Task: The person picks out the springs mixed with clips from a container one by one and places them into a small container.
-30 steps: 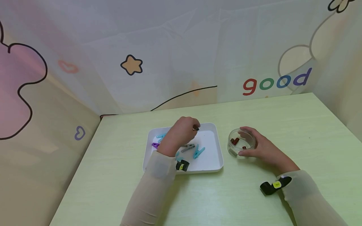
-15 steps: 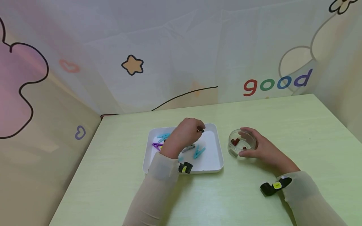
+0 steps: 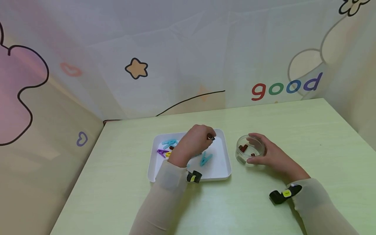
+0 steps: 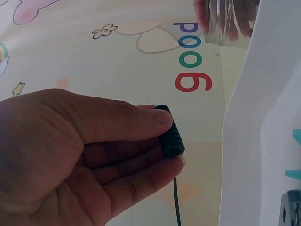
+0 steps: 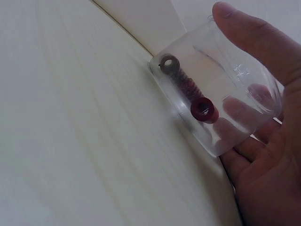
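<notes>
My left hand is over the white tray, pinching a small dark green ribbed tube between thumb and fingertips. In the tray lie turquoise clothespins, a purple clothespin, a partly covered yellow one and a small brown piece. A grey clothespin shows at the edge of the left wrist view. On the right, my right hand grips a clear round jar from its right side. Several dark red, hollow ribbed tubes lie inside the jar.
Tray and jar stand side by side on a pale green table, with a narrow gap between them. Behind the table hangs a printed cloth backdrop. Each sleeve carries a black wrist camera.
My left hand has moved a little to the right and toward the near side over the tray, with the tube still pinched. The right hand and the jar stay in place.
</notes>
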Available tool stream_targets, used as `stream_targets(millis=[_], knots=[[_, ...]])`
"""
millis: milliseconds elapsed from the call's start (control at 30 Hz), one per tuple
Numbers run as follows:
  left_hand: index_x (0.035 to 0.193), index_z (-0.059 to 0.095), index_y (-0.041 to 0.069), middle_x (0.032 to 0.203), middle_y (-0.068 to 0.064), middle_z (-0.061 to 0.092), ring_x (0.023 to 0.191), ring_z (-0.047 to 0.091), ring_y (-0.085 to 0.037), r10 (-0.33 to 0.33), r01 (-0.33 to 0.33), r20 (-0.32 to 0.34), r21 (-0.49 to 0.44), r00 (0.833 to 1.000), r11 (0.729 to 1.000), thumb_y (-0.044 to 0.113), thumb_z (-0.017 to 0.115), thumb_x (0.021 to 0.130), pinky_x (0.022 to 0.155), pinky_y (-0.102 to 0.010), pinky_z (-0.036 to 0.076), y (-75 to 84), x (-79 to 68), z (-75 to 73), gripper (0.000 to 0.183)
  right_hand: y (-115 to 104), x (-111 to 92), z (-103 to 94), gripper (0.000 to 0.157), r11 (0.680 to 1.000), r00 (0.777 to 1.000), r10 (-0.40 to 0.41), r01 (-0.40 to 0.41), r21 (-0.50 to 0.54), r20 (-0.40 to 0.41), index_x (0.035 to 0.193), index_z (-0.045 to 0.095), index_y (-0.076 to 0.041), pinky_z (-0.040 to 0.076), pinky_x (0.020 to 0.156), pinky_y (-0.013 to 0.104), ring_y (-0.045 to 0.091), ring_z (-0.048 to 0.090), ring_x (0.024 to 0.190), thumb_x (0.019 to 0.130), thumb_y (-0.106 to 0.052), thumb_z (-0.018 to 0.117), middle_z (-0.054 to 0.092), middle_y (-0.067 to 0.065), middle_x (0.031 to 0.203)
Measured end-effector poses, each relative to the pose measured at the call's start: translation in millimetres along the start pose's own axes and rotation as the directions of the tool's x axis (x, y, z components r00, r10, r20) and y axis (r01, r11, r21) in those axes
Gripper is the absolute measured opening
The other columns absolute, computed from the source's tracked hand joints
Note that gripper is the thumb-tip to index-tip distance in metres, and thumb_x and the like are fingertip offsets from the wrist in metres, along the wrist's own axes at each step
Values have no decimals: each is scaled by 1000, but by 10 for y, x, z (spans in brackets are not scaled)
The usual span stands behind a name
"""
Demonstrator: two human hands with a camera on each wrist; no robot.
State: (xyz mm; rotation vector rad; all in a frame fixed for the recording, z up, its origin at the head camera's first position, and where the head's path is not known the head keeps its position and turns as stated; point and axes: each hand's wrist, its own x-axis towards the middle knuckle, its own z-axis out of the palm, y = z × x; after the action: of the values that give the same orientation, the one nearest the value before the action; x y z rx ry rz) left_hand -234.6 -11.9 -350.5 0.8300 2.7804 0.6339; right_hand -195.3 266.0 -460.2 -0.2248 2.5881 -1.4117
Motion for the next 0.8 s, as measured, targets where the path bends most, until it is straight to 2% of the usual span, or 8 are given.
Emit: stream_targets(millis=[533, 800], knots=[[116, 70, 10, 109, -1, 70, 94, 61, -12, 17, -17, -5, 1, 1000, 1000, 12, 59, 95, 86, -24, 53, 123, 5, -26, 24, -34, 12, -10, 99, 1000, 1000, -5, 5, -1, -5, 152, 21, -25, 22, 109, 70, 39, 27, 144, 75, -44, 80, 34, 11, 155], [117, 70, 9, 110, -1, 70, 94, 61, -12, 12, -11, 24, -31, 1000, 999, 11, 59, 95, 85, -23, 53, 185, -10, -7, 24, -8, 3, 1, 99, 1000, 1000, 9, -9, 6, 2, 152, 20, -24, 22, 109, 69, 40, 26, 144, 75, -43, 80, 34, 12, 155]])
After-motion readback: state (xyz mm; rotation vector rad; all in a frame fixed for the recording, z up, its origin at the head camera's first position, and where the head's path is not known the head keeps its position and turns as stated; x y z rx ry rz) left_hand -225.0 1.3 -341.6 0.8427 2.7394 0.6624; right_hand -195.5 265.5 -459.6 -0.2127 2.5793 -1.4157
